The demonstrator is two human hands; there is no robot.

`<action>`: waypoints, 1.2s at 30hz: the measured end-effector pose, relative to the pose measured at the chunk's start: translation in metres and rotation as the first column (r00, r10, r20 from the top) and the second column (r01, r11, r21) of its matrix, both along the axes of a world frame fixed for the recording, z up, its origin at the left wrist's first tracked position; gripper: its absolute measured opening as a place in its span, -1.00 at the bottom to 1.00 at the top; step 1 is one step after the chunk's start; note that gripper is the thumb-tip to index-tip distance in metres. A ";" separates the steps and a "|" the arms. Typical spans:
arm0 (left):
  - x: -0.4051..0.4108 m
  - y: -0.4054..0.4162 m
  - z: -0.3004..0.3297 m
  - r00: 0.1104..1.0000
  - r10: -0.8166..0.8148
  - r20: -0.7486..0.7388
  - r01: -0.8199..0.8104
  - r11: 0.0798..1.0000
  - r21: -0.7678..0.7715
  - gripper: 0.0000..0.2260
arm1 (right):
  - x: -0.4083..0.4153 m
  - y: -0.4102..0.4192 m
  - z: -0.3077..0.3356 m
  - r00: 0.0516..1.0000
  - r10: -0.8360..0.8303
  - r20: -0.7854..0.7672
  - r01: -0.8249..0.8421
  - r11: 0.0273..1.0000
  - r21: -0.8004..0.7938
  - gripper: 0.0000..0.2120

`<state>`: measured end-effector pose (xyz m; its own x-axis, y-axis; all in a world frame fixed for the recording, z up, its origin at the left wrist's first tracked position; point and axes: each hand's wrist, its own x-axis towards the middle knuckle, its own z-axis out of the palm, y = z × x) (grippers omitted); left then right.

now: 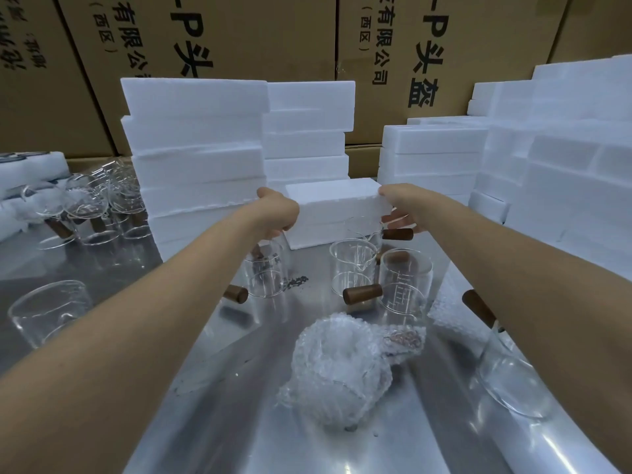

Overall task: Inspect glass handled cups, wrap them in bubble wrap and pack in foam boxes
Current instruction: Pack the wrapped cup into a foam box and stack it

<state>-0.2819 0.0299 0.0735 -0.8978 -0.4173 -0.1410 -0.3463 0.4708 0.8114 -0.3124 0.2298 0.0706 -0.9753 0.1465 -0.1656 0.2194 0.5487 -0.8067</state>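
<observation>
stacked brown cartons (219,39) fill the back wall, black print reads "有限公司", "(西区)" and "p头盔". on the steel table (393,439), left hand (277,213) and right hand (402,208) each grip an end of a white foam box (337,208), thumbs on top, in front of the foam stacks (198,148). bubble-wrapped cup (338,367) lies near the front edge, bare glass cups (405,285) with wooden handles and faint graduation marks stand between it and the box.

A white foam box (337,213) sat gripped between both hands. A bubble-wrapped cup (337,374) lay nearer than the hands; bare glass cups (352,265) stood just below them.
</observation>
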 end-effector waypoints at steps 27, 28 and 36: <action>0.175 -0.043 0.026 0.857 -0.219 -0.466 0.311 0.942 0.128 -0.11 | 0.137 -0.013 0.063 0.951 0.138 -0.277 -0.150 0.989 -0.021 -0.69; 0.185 -0.050 0.022 0.864 -0.174 -0.472 0.295 0.936 0.194 -0.10 | 0.147 -0.019 0.058 0.947 0.178 -0.268 -0.183 0.983 0.007 -0.66; 0.216 -0.091 -0.030 0.949 0.103 -0.298 0.060 0.869 0.491 -0.74 | 0.188 -0.070 0.007 0.901 0.401 -0.166 -0.373 0.911 0.177 -0.35</action>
<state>-0.0661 -0.0613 0.0433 -0.9204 -0.3873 -0.0526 -0.0490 -0.0192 0.9986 -0.1241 0.1602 0.0771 -0.9700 -0.2415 0.0270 -0.1860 0.6665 -0.7219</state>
